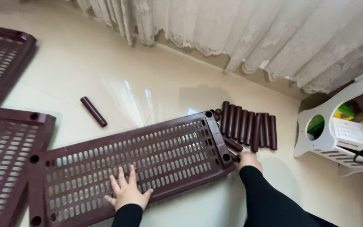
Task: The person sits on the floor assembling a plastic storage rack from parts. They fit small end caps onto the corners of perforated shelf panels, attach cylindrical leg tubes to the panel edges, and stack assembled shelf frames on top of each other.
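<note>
At lower centre, the left hand (pixel 127 192) lies flat, fingers (pixel 120 178) spread, on a slotted brown shelf (pixel 139 157) on the floor (pixel 106 71). The right hand (pixel 248 161) grips a brown tube (pixel 234 157) at the shelf's right corner. More tubes (pixel 248 125) lie just beyond, right of centre.

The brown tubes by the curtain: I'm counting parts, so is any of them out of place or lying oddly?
Yes. One brown tube lies alone on the floor, well apart from the row of tubes beside the slotted shelf panel. Within that row, a tube near the right end lies askew across its neighbours.
</note>
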{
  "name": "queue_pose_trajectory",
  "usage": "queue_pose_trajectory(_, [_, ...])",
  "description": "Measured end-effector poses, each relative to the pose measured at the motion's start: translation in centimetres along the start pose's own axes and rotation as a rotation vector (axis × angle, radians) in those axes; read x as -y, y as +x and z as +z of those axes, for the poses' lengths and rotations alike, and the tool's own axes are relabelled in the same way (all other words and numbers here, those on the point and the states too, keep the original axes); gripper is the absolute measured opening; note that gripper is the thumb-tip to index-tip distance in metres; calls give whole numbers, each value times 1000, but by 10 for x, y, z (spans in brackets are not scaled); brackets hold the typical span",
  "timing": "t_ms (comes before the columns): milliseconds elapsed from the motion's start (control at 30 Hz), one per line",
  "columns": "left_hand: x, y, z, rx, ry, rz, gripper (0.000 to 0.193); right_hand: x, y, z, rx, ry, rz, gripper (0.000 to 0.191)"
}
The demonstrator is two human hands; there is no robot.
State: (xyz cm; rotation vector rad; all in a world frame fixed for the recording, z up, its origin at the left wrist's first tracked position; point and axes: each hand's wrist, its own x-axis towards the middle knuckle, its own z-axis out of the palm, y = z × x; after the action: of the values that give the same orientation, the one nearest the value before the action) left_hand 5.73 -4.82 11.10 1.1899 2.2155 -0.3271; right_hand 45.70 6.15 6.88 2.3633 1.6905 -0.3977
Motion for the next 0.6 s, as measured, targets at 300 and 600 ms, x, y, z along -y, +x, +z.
queue_pose_trajectory(300, [-89,-7,-36,-12,-308,123,92,-20,-6,-68,231,28,328,41])
queue_pose_trajectory(600, [-214,-42,-118,-112,-1104,799,53,75,-47,-165,382,1227,-180,41])
